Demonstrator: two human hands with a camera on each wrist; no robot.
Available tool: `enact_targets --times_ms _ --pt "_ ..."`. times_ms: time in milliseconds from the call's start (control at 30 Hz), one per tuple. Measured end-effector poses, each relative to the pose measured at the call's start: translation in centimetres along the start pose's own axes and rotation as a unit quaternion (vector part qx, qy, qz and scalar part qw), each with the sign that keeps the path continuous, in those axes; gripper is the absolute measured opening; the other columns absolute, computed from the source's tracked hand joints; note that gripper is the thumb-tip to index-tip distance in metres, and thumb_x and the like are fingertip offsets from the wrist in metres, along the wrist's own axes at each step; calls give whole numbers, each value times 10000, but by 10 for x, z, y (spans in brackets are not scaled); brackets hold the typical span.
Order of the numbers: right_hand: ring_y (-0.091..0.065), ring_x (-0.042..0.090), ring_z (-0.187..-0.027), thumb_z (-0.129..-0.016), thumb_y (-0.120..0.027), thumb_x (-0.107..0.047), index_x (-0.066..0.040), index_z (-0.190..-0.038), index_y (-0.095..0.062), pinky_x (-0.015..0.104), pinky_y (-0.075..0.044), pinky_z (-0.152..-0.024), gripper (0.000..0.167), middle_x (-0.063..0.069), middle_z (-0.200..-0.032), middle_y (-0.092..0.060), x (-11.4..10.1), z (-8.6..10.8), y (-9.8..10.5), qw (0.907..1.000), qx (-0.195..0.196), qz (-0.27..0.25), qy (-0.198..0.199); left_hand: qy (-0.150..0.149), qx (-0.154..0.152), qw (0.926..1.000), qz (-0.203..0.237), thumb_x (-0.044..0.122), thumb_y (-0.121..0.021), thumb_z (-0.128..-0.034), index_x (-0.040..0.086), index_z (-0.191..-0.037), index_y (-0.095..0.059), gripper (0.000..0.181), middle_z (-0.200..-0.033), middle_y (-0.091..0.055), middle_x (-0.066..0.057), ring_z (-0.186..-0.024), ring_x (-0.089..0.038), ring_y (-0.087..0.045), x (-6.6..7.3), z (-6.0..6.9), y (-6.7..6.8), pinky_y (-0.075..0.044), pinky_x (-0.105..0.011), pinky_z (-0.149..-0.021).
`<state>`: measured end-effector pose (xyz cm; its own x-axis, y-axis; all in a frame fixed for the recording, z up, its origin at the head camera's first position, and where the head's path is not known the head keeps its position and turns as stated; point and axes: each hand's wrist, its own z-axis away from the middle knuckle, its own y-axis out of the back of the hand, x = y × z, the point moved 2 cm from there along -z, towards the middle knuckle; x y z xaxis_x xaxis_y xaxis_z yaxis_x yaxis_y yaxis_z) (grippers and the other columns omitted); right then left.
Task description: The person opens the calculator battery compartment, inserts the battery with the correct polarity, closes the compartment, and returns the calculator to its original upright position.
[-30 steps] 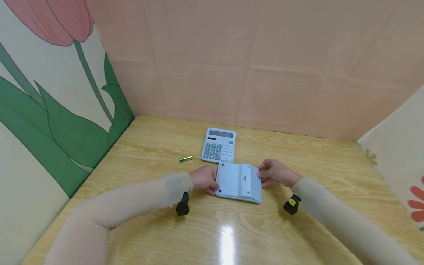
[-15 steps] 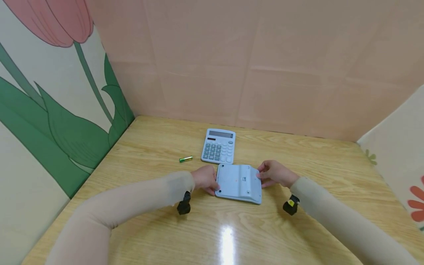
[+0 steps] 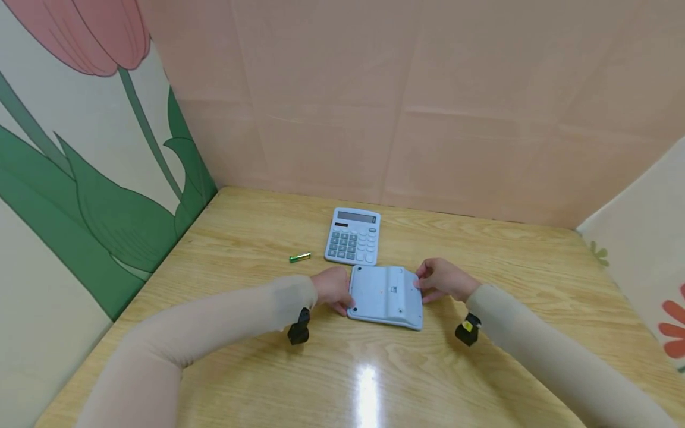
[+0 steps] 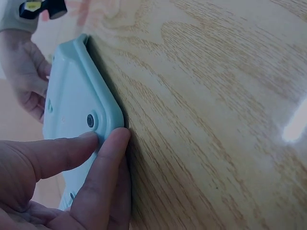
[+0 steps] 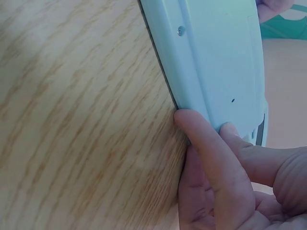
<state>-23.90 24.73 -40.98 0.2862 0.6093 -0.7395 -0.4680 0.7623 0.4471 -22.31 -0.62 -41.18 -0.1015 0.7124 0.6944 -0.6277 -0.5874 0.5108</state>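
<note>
A light blue calculator lies face down on the table, its raised back ridge to the right. My left hand pinches its left edge, with the thumb on the back beside a black rubber foot and the index finger against the rim. At the opposite edge my right hand pinches the calculator, thumb on the back and fingers along the side. The calculator's keys and screen are hidden underneath. A second light blue calculator lies face up just beyond it, showing its grey keys and display.
A green battery lies on the wooden table, left of the face-up calculator. A pinkish cloth wall closes off the back. Printed panels with a tulip and red flower stand on the left and right.
Both wrists have shifted slightly inward toward the face-down calculator. Both hands keep their hold, and the calculator stays nearly in place. The battery and second calculator have not moved.
</note>
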Motion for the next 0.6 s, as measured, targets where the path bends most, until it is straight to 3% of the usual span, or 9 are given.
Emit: enact_targets --times_ms 400,600 --pt "-628 196 -835 -950 -575 0 82 -1128 -469 327 -604 -731 223 161 -1013 -525 -4 -2 2 9994 -110 245 -199 335 -136 9987 -360 19 -728 -836 13 -840 -602 126 -721 -655 -81 -559 -132 -646 3 -8 0 -579 -233 -581" --pt "-635 184 -813 -952 -568 9 85 -1120 -459 323 -605 -719 214 159 -999 -523 -5 -2 2 9991 -166 360 -180 423 -136 9983 -377 20 -732 -835 11 -836 -604 128 -715 -650 -76 -553 -130 -638 5 -7 1 -565 -215 -553"
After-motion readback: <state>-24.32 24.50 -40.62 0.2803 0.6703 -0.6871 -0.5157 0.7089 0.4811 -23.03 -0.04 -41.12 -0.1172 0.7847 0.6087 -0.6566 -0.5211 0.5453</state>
